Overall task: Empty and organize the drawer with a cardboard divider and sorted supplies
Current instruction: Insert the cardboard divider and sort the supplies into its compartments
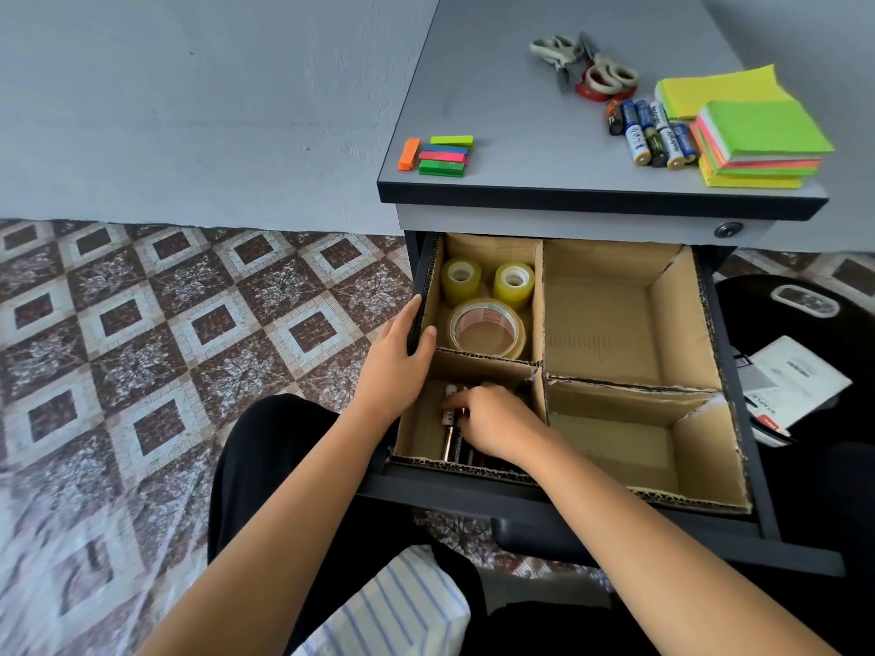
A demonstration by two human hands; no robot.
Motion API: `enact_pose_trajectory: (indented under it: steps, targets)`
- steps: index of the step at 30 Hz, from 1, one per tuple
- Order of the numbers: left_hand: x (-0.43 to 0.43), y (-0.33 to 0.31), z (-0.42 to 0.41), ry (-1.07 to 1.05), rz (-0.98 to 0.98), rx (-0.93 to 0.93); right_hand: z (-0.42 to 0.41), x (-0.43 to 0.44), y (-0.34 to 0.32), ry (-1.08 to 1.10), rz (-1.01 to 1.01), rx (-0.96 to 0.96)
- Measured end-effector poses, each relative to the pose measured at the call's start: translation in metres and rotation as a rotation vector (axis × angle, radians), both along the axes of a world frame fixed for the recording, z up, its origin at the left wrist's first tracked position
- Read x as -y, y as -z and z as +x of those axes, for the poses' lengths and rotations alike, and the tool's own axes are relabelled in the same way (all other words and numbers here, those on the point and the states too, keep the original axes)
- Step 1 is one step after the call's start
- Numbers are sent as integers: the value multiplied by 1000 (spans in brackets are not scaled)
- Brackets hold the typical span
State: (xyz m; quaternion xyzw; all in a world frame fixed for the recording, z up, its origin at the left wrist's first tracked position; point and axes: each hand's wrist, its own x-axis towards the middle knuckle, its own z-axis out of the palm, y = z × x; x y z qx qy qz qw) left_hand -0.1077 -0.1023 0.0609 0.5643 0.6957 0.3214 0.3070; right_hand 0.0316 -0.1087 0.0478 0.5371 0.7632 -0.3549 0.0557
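Hands at the drawer [426,487]!
Your right hand [492,419] pinches batteries [450,411] in its near-left compartment; your left hand [402,336] clasps its left edge.

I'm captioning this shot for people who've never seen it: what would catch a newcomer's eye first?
The open drawer with its four-part cardboard divider, tape rolls in the back-left compartment. The left hand grips the drawer's left side; the right hand reaches among batteries in the front-left compartment. Neon sticky notes glow on the cabinet top, right.

The grey cabinet top [521,111] carries scissors [558,49], red tape [601,91], batteries [656,134], sticky-note pads [757,134] and coloured flags [445,156].
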Motion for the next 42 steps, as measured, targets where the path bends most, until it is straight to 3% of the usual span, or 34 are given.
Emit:
enact_pose_trajectory:
  steps: [10, 22, 27, 34, 38, 42]
  targets:
    - [0, 0, 0, 1, -5, 2, 1, 0, -2, 83, -3, -76]
    - [-4, -4, 2, 0, -4, -99, 32, 10, -62, 215, 87, -455]
    - [-15, -41, 25, -109, 226, -246, 85, -4, -110, 307, 238, -464]
    - [-71, -118, 90, 170, 526, -214, 151, -55, -154, 448, 397, -482]
    - [-116, -146, 127, 218, 466, -273, 177, -90, -174, 485, 440, -464]
    - [-169, -157, 156, 167, 179, -229, 192, -118, -188, 495, 462, -403]
